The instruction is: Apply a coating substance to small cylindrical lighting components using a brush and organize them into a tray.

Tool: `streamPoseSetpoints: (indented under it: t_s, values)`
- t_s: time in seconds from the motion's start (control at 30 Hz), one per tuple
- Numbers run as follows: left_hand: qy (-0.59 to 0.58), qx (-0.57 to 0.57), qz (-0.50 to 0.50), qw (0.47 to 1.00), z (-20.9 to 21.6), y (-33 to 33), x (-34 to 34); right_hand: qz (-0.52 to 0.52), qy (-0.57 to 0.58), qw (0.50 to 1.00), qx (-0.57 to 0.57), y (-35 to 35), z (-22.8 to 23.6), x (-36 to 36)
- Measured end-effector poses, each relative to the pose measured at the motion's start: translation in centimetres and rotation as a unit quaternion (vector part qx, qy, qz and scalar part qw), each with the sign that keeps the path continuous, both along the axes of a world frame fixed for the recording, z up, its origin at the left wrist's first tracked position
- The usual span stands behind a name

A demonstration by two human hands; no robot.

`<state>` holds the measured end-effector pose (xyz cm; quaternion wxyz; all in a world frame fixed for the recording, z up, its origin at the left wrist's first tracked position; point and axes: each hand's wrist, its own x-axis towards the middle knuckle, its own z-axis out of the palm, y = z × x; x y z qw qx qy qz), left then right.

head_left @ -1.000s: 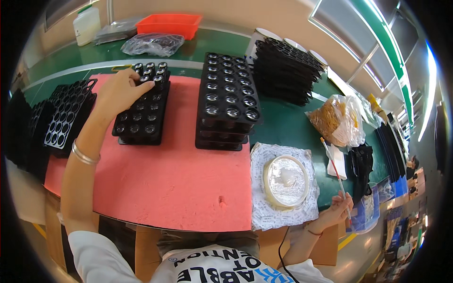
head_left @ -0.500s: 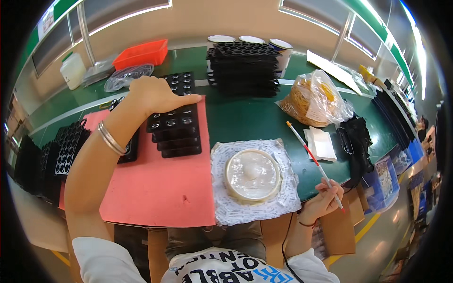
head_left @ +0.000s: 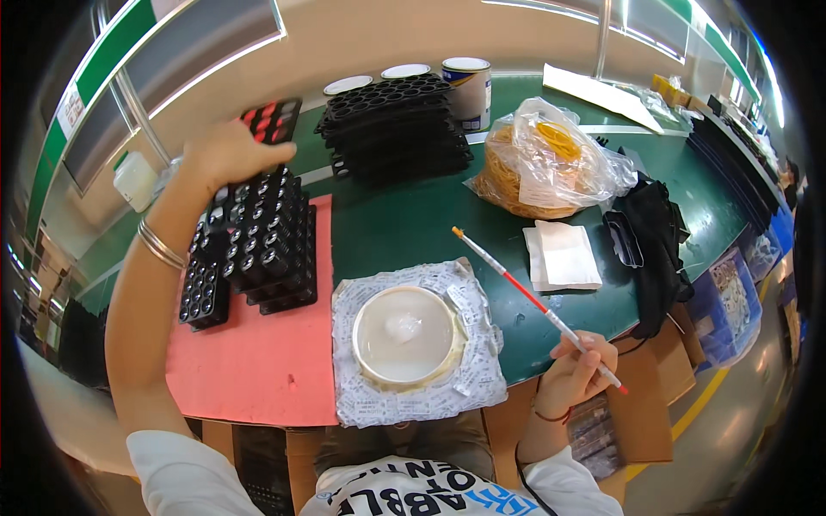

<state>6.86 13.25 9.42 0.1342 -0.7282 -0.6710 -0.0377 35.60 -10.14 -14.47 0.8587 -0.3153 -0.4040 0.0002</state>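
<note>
My left hand, blurred by motion, grips a black tray with round holes; red shows through them. Below it, black trays with shiny round pieces in their cells stand stacked on a pink mat. A smaller black tray of such pieces lies against the stack's left side. My right hand holds a slim white-and-red stick like a pen, its orange end pointing far left. Left of that hand, a round whitish dish with a clear lump in its middle sits on a printed paper pad.
Behind stand a tall stack of black trays and several cans. To the right are a clear bag of yellow-orange bands, folded white paper and a black cloth bag. A white jar stands far left.
My left hand has moved up and away from the stack, carrying a black tray. My right hand still holds the stick. The whole view has turned, shifting the back items leftward.
</note>
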Motion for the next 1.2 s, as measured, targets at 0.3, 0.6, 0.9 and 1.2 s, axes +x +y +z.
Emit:
streamPoseSetpoints:
  t_s: [0.3,0.6,0.9,1.2]
  values:
    - [0.011,0.201,-0.313,0.928,0.9,7.4,11.9,-0.029,-0.029,0.999,0.036,-0.1,-0.8,0.1]
    - [0.038,-0.006,-0.300,0.953,-2.2,12.6,11.0,-0.043,-0.045,0.998,0.021,0.1,-0.5,-0.1]
    - [-0.073,0.199,-0.404,0.890,-4.3,-5.4,0.7,-0.073,-0.032,0.997,-0.023,0.3,-0.3,-0.9]
    - [-0.200,0.239,-0.308,0.899,-10.3,-13.0,-11.5,-0.086,-0.053,0.993,-0.062,0.6,0.4,-0.8]
